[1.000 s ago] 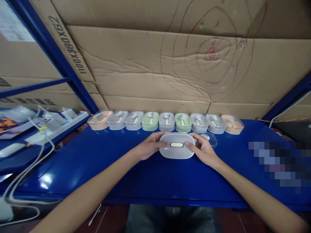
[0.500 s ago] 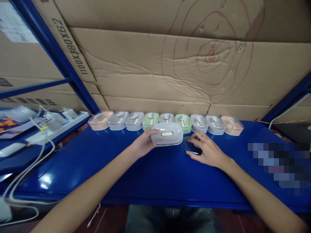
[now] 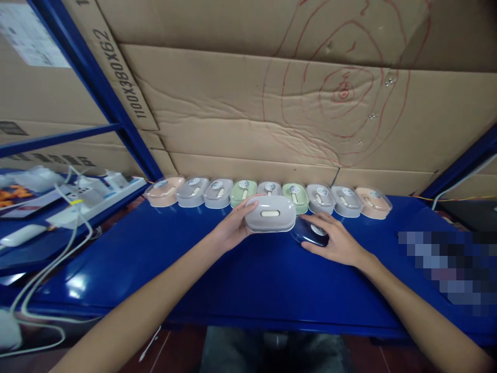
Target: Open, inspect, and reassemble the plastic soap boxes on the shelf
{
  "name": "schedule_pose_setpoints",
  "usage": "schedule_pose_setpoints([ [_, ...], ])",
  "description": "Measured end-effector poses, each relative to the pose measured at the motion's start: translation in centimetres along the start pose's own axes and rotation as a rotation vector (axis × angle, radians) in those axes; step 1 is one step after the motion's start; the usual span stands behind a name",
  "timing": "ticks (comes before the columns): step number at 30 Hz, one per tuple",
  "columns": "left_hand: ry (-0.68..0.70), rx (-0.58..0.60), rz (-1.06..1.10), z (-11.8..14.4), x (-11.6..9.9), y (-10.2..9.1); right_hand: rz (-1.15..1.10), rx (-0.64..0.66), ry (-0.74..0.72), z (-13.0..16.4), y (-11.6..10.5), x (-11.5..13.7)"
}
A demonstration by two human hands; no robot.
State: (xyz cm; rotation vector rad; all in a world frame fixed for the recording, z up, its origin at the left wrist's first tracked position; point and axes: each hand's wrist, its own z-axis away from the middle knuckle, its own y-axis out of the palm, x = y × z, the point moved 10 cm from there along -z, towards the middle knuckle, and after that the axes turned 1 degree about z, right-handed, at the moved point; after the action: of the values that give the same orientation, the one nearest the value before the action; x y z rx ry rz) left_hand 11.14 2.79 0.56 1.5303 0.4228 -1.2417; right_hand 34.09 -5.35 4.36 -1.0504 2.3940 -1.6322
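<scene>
While the left hand [image 3: 233, 228] gripped the grey case [image 3: 270, 214] clear of the tabletop [image 3: 240, 280], the right hand [image 3: 334, 239], at its three o'clock, lay spread, fingers loose, over the clear lid [image 3: 310, 233], pinning it flat.

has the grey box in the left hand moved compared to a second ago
Yes. The grey box sat on the blue table between both hands; now the left hand alone holds it, lifted and nearer the row of boxes at the back.
</scene>
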Motion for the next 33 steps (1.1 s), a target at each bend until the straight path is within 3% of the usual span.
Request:
schedule_pose_setpoints([
  [6, -0.032, 0.006, 0.115, 0.2, -0.7, 0.2, -0.065, -0.337, 0.111, 0.2, -3.8, -1.2],
  [9, -0.103, 0.040, 0.106, 0.7, -0.3, 1.1, -0.069, -0.476, 0.070, 0.6, -5.4, 0.2],
  [12, -0.170, 0.115, 0.079, 1.2, 0.8, 2.5, -0.028, -0.442, -0.051, 0.5, -4.7, 3.2],
  [18, -0.216, 0.187, 0.023, 1.5, 3.3, 4.7, 0.070, -0.323, -0.241, -0.3, -1.2, 8.0],
  [23, -0.170, 0.202, -0.023, 1.7, 3.6, 5.4, 0.082, -0.277, -0.281, -0.4, 0.2, 8.5],
  [33, -0.119, 0.198, -0.096, 2.2, 3.2, 5.9, -0.004, -0.224, -0.232, -0.4, 0.8, 7.8],
])
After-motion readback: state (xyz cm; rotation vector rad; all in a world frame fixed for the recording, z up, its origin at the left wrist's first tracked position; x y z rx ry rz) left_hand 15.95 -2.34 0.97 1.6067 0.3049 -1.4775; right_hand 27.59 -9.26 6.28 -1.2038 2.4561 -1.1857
